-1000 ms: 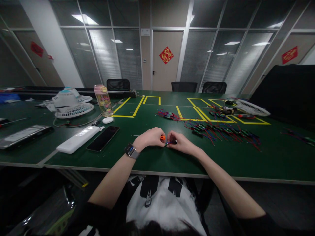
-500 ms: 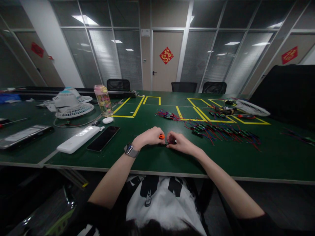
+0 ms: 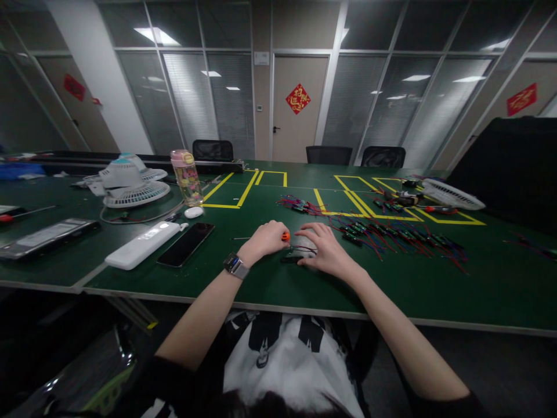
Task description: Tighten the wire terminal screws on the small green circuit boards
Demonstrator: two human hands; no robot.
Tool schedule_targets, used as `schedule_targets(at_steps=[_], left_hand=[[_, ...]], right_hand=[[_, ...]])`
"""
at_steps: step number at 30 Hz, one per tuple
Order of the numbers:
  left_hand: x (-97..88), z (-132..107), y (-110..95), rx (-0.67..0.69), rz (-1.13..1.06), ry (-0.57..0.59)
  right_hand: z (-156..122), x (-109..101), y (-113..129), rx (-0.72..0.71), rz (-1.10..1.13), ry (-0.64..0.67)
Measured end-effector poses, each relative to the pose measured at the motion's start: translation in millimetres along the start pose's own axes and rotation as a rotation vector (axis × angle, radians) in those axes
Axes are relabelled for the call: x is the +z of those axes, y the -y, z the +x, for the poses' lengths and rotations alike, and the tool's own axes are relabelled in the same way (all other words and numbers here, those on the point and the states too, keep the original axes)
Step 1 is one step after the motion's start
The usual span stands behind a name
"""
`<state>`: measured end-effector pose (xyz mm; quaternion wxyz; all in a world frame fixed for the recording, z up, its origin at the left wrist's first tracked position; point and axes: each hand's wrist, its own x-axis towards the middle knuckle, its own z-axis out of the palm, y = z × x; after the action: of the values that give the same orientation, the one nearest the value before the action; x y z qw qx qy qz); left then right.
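Note:
My left hand (image 3: 268, 239) is closed around a screwdriver, its orange handle end (image 3: 286, 237) showing past the fingers. The thin metal shaft (image 3: 240, 238) sticks out to the left of that hand. My right hand (image 3: 325, 247) has its fingers spread and thumb apart, curved around thin wires (image 3: 304, 248) between the two hands. A small dark piece (image 3: 290, 259) lies on the green table just below the fingertips; its kind is too small to make out. Whether the right thumb touches it I cannot tell.
Small circuit boards with red and blue wires (image 3: 400, 232) lie to the right, with another bunch (image 3: 296, 203) ahead. On the left are a phone (image 3: 186, 245), a white elongated device (image 3: 143, 245), a bottle (image 3: 187, 177) and a fan (image 3: 134, 188).
My right hand's fingers have opened and spread apart, uncovering wires and the dark piece. My left hand still holds the screwdriver, whose shaft shows more now. The view has shifted slightly.

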<state>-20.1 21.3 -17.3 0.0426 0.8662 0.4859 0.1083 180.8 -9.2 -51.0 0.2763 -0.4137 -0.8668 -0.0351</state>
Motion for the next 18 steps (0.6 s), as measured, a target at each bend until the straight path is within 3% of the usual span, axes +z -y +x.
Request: schedule_targets(at_steps=[6,18], left_hand=[[-1.1,-2,-2,0.011,-0.001,0.041],[-0.7,0,3,-0.004,-0.046,0.050]], right_hand=[[2,3,13,-0.081,0.051,0.041],[7,11,15,0.079,0.135,0.129]])
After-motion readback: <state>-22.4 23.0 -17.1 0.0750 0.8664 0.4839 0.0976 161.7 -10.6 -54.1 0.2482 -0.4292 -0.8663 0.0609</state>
